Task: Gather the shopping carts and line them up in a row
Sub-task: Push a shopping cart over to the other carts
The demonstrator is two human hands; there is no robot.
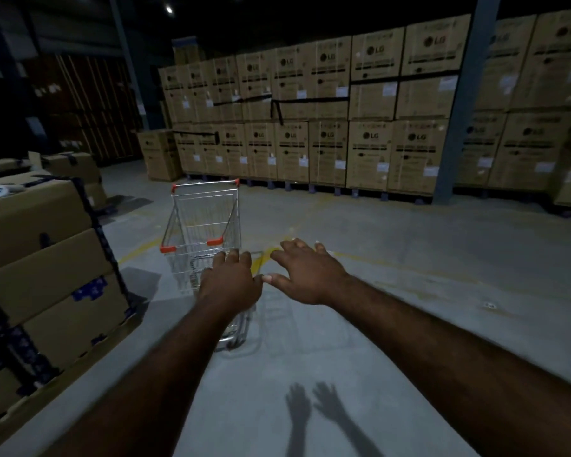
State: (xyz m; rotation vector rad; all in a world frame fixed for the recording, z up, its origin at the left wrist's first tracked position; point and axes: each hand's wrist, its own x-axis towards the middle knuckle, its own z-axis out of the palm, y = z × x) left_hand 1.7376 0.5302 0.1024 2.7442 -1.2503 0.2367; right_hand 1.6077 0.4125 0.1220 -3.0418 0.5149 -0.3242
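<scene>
The shopping cart [202, 206] points lengthwise away, its near end under the open left hand [232, 282], the empty, spread right hand [305, 275] just beside it.

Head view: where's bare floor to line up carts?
Open concrete floor right of the shopping cart, up to the LG carton wall and blue column. Crowded left: only a narrow strip between cart and taped cardboard boxes.
</scene>
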